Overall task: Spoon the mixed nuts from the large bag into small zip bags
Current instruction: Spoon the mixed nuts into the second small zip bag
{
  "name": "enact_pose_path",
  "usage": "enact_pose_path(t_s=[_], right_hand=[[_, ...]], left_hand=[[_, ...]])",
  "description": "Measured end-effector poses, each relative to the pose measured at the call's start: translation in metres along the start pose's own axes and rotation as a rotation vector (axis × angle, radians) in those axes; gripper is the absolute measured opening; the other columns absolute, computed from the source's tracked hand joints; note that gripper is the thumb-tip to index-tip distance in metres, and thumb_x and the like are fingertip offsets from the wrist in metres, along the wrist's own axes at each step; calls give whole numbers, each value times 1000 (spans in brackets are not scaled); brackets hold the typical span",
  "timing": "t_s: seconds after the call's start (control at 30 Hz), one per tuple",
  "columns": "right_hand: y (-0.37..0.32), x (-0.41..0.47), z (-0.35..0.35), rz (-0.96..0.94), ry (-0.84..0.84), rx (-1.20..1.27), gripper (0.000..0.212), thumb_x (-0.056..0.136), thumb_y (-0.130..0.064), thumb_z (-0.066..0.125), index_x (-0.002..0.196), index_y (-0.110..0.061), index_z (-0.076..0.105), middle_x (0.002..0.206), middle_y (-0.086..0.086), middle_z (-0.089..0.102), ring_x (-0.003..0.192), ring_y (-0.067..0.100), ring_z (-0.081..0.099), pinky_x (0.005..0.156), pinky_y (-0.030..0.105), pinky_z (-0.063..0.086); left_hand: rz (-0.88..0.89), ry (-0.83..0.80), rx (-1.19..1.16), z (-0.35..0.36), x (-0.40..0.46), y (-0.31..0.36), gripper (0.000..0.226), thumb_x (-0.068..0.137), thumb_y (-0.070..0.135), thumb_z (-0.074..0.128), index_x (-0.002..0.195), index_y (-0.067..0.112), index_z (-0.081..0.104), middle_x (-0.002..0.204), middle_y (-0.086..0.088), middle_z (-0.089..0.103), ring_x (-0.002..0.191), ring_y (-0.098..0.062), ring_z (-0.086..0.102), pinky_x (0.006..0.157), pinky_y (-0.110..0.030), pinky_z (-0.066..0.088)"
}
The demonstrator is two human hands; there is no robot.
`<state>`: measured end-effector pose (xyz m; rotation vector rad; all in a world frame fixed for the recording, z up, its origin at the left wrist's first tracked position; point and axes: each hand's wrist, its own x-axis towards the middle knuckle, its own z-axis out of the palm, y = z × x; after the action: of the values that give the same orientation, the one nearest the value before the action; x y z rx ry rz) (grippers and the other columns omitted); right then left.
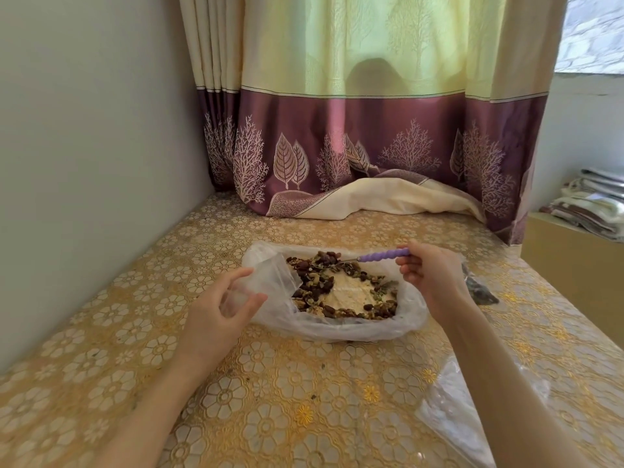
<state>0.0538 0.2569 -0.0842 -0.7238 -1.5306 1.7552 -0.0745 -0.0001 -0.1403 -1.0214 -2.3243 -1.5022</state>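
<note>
A large clear plastic bag (354, 327) lies open on the table, with mixed nuts (314, 288) spread in a ring inside it. My right hand (430, 271) pinches the purple handle of a spoon (381, 256). The spoon's bowl, heaped with nuts, hovers over the bag's far side. My left hand (219, 304) holds a small clear zip bag (263, 275) by its edge, just left of the nuts, its mouth turned toward them.
A table (270, 400) with a yellow flower-pattern cover fills the view. More clear plastic bags (456, 410) lie at the front right. A dark packet (481, 290) sits behind my right wrist. A curtain (371, 146) drapes onto the far edge; a wall stands at left.
</note>
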Motion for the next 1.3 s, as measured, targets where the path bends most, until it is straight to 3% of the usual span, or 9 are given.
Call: enact_pose_path(t_s=[0.13,0.33,0.47,0.6,0.73,0.87,1.03,1.13,1.3], right_hand=[[-11,-4,6,-14,-39,67,27,96,-12,50,75,-2,63,57,5,58,43,5,49,41,14,37],[-25,-22,19,-81,-135,66,28,96,-13,51,75,-3,65,54,3,59,45,7,48,42,15,38],[-30,-39,34,-126,-215,14,27,96,-15,52,77,-2,66,57,3,60,47,7,50,44,16,38],[-31,-56,48,-288,-312,-104,20,95,-10,53,82,-5,67,61,3,62,51,10,54,47,18,44],[-35,-62,49,-473,-433,-181,18,94,-6,52,87,-14,67,70,4,63,62,15,58,55,22,49],[-35,-58,44,-494,-493,-150,18,94,-5,52,93,-13,68,72,2,63,64,15,58,59,23,50],[-33,-46,36,-415,-367,4,15,94,-10,53,90,-8,68,68,2,62,60,10,54,54,20,46],[-30,-34,26,-295,-227,170,20,93,-16,56,83,-4,68,70,7,60,57,8,49,51,17,41],[-19,-16,9,-228,41,81,27,95,-20,56,72,-8,65,56,-2,54,50,5,43,45,14,36]], left_hand=[[-28,-23,-27,1,0,2,41,71,59,57,110,51,45,106,36,45,96,14,44,75,-13,37],[-90,13,-49,3,0,0,54,69,64,55,119,44,47,107,28,48,94,5,49,74,-20,42],[-107,13,-94,4,1,5,62,67,64,55,122,37,45,103,27,48,83,22,52,53,-3,43],[-131,-22,-77,6,2,4,76,63,68,53,130,33,43,114,18,50,93,3,53,59,-9,42],[-159,5,-170,6,1,5,72,58,68,56,122,36,43,105,23,56,86,6,60,59,-12,47],[-187,50,-213,5,2,5,76,61,62,59,126,22,47,100,11,63,74,-5,66,52,-17,51],[-153,71,-142,4,3,3,70,67,63,56,125,26,46,107,24,52,93,12,50,67,-11,37],[-155,56,-107,6,3,-1,69,69,65,54,126,28,46,113,18,53,97,7,51,69,-11,36],[-165,1,-45,8,2,-6,75,72,66,54,132,22,45,128,5,55,113,-18,54,92,-42,48]])
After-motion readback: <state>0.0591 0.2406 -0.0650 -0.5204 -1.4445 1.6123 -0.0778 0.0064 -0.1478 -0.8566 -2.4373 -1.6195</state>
